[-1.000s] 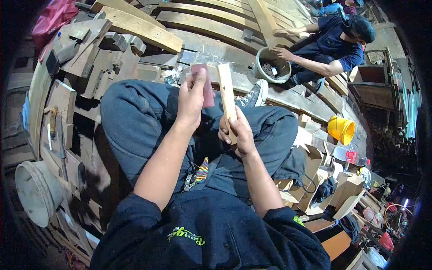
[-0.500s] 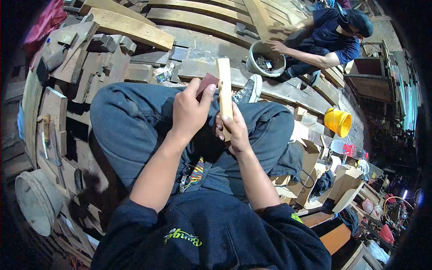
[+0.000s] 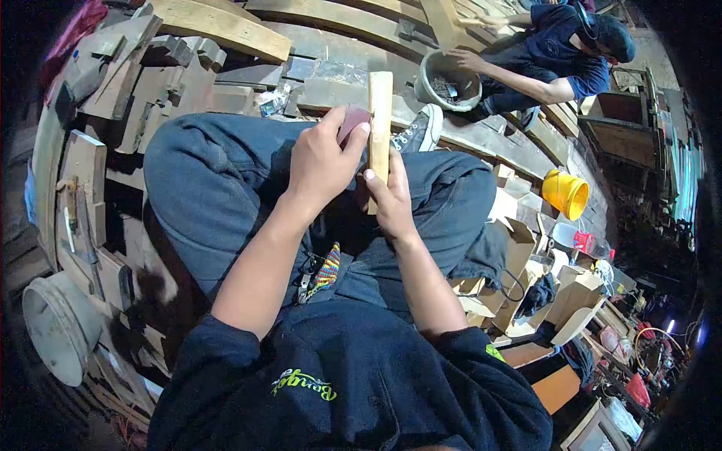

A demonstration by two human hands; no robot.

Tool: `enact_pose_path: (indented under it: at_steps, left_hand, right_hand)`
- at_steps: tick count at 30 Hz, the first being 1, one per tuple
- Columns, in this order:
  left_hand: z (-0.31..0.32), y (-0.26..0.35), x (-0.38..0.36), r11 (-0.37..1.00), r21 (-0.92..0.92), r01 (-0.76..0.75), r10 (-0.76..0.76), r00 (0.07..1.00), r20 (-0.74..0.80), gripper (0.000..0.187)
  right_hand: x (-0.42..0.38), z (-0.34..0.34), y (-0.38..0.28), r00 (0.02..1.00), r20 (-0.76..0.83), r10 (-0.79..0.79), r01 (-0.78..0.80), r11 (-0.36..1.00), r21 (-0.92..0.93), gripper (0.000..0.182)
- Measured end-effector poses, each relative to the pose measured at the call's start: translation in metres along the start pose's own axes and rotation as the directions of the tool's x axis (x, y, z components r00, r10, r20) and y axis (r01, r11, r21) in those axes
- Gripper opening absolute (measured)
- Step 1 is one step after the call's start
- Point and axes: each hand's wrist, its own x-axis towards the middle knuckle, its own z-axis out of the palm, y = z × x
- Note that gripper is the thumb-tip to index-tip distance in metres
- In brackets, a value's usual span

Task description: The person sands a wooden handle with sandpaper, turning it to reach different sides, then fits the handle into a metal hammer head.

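Note:
My left hand (image 3: 320, 158) pinches a folded piece of reddish-brown sandpaper (image 3: 352, 122) between thumb and fingers. The sandpaper's right edge is right at the side of a narrow pale wood block (image 3: 381, 113), which stands nearly upright in the view. My right hand (image 3: 391, 199) grips this block near its lower end, thumb across its face and fingers behind it. Both hands are above my crossed legs in dark jeans (image 3: 218, 173).
A co-worker (image 3: 564, 60) crouches at upper right, one hand at a grey bucket (image 3: 429, 86). Planks (image 3: 226, 30) lie across the back. On the right are a yellow bucket (image 3: 564, 193) and cardboard pieces (image 3: 575, 297); at left, wood offcuts (image 3: 83, 161) and a whitish bucket (image 3: 56, 323).
Both hands and the wood block have moved slightly up in view. The sandpaper has shifted up and come closer along the block's side. The camera view has moved a little.

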Motion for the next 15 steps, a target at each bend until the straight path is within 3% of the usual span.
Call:
enact_pose_path:
  at_steps: [1,2,5,7,9,13,15]
  left_hand:
    - [0.000,0.000,0.000,1.000,-0.002,0.009,-0.009,1.000,0.005,0.030]
    - [0.000,0.000,0.000,1.000,0.022,0.003,-0.003,1.000,0.008,0.029]
    - [-0.002,0.005,-0.002,1.000,-0.003,-0.031,0.031,0.999,-0.029,0.029]
    - [0.000,0.006,-0.002,0.996,-0.026,-0.083,0.081,0.995,-0.061,0.028]
    - [0.001,0.006,-0.003,0.998,0.060,-0.030,0.034,0.997,-0.063,0.026]
    - [0.005,0.008,-0.008,0.998,0.005,-0.059,0.060,0.996,-0.069,0.027]
    - [0.005,0.006,-0.005,0.993,0.111,-0.035,0.044,0.996,-0.084,0.024]
  right_hand:
    - [0.001,0.000,0.004,0.999,0.005,-0.035,0.035,0.999,0.001,0.057]
    - [0.002,-0.003,0.009,0.993,-0.008,-0.114,0.112,0.982,-0.151,0.055]
    - [-0.001,0.001,0.003,0.999,-0.009,-0.045,0.045,0.997,-0.057,0.055]
    - [0.000,0.002,0.004,0.994,0.017,-0.106,0.107,0.993,-0.047,0.056]
    - [0.001,0.000,0.011,0.994,0.019,-0.104,0.104,0.994,-0.021,0.057]
    - [0.001,0.002,0.008,0.992,0.019,-0.123,0.123,0.992,-0.031,0.056]
    - [0.001,0.002,0.006,0.993,0.022,-0.116,0.116,0.993,-0.025,0.055]
